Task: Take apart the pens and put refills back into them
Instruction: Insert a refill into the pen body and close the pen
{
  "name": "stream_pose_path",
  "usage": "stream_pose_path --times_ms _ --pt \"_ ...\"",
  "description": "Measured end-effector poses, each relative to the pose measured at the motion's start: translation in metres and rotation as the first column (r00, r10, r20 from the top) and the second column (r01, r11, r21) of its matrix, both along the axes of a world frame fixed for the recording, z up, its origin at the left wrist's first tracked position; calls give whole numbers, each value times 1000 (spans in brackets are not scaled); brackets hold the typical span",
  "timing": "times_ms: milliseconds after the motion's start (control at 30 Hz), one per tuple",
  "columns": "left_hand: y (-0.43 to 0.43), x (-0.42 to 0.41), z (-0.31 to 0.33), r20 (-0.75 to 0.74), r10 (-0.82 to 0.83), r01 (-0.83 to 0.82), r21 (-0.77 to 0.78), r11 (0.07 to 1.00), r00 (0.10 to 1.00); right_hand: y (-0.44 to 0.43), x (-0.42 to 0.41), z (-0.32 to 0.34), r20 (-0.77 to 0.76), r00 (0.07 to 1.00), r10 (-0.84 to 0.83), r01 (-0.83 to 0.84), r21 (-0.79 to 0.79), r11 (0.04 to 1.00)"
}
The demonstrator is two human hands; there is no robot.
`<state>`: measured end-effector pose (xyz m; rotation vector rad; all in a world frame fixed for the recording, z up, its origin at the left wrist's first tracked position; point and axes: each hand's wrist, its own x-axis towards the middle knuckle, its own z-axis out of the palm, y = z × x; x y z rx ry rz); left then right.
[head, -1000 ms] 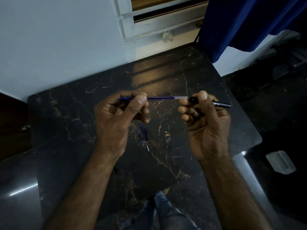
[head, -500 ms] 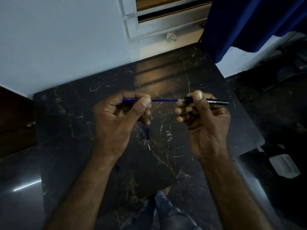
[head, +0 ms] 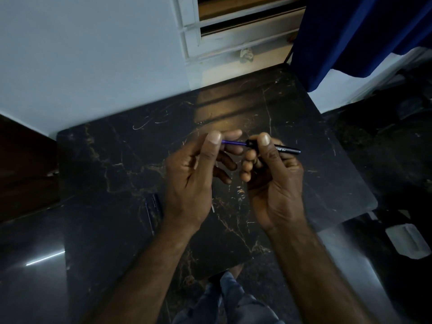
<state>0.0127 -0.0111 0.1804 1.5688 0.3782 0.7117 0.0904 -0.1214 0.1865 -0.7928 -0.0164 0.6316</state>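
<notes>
My right hand [head: 272,181] grips a black pen barrel [head: 286,149] that lies level above the dark marble table [head: 112,164], its open end pointing left. My left hand [head: 194,178] pinches a thin blue refill [head: 233,143] between thumb and fingers. Most of the refill is inside the barrel; only a short blue stretch shows between my two thumbs. More dark pens and pen parts [head: 153,208] lie on the table beside my left wrist, and a thin pale tip [head: 213,207] pokes out from under my left hand.
A pale wall and a window frame [head: 233,43] stand behind the table. A blue curtain [head: 355,36] hangs at the back right. A white rectangular object [head: 408,240] lies on the dark floor to the right. My knee [head: 233,302] shows below the table's near edge.
My left hand has moved right toward the right hand, sliding the blue refill deeper into the black barrel. The exposed length of refill has shrunk a lot. The view has shifted slightly.
</notes>
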Motion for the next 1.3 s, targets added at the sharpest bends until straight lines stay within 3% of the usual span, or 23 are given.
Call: stream_pose_path --times_ms 367,467,533,600,667,767,933,1133,1200,1233,1300 --pt "8 6 3 -62 -59 65 102 993 996 -1 3 -10 -30 999 40 -40 13 999" --pt "20 0 -9 -15 -96 95 -51 994 995 2 4 -9 -86 995 58 -54 47 997" --pt "31 -4 -34 -83 58 -70 -154 986 995 1 6 -8 -141 988 64 -53 82 995" --pt "38 -10 -73 -322 236 -254 -13 967 917 -2 10 -10 -171 983 69 -52 104 993" --pt "37 -18 -118 -572 258 -189 178 966 779 -5 12 -11 -174 982 77 -59 109 992" --pt "31 -25 -167 -781 156 -60 151 987 605 -9 14 -14 -154 984 92 -76 105 992" --pt "30 -19 -191 -819 248 -10 284 959 517 -15 17 -21 -166 980 109 -91 113 989" --pt "33 -19 -184 -859 217 77 282 956 464 -16 18 -21 -174 980 101 -80 122 989" --pt "34 -16 -171 -840 166 -35 173 984 517 -15 18 -19 -177 980 93 -71 124 990" --pt "35 -12 -158 -783 131 -159 41 986 608 -14 18 -18 -176 981 86 -65 121 991" --pt "35 0 -120 -549 129 -341 -305 889 826 -14 20 -17 -176 983 58 -39 106 994"
